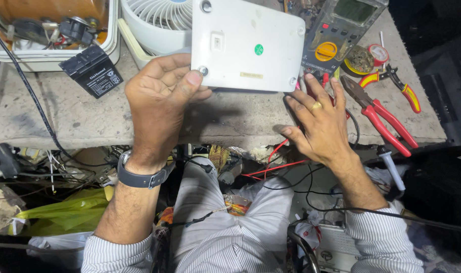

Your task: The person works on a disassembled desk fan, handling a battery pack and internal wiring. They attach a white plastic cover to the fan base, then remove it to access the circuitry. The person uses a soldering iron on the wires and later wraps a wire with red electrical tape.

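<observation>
White plastic enclosure, a flat rectangular box with rounded corners, sits tilted above the concrete bench, its back face toward the camera. That face shows 4 corner screws, a small rocker switch, a round green sticker and a pale label strip. The left hand holds it by the lower left corner, thumb pressed on the face just beside one screw, fingers curled behind the edge. The right hand is off the box: its fingers lie spread and flat on the bench below the box's lower right corner, resting on red and black test leads that trail over the bench edge. A ring sits on 1 finger.

Judging by the grip, the box is being turned over and looked at while the other hand gathers the leads; any work on the screws would call for a steadier hold and a driver.

Just behind the box's right edge lies a digital multimeter with a yellow dial. Red-handled pliers and smaller red and yellow cutters lie to the right, near a solder reel. A white desk fan stands behind the box on the left, beside a small black battery and a white parts tray.
</observation>
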